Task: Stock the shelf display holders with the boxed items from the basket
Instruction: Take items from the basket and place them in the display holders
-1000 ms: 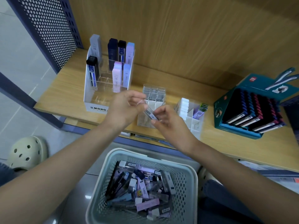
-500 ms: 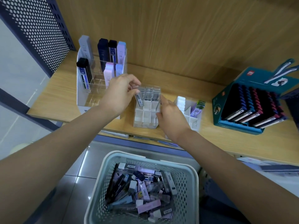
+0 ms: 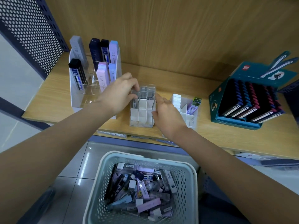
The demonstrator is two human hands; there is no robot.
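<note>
Clear plastic case (image 3: 134, 101) stands in the back-left slot of the middle holder (image 3: 142, 118), a white-divided stand on the wooden shelf (image 3: 53, 97). The left hand (image 3: 118, 97) reaches over it, its fingers (image 3: 135, 88) curled onto the top of the case. Two more clear cases fill the rest of that back row. The front slots show only white dividers. The right hand (image 3: 168, 115) lies against the holder's right side, fingers loosely straight and touching the wall, holding nothing.

Just beside it to the right is the right holder (image 3: 189, 118), white, with a purple case (image 3: 192, 109) and a stack of white pieces inside. To the left, the left holder (image 3: 76, 101) carries tall cases in grey, navy, black, blue and pink. Several are printed "0.5 HB".

Far right on the shelf, a teal box (image 3: 215, 110) with a red "deli" logo holds a row of dark items.

Below the shelf edge, the basket (image 3: 195, 191), pale green and perforated, is heaped with boxes (image 3: 142, 191) in lilac, black, grey and blue. Their labels are too small to read.
</note>
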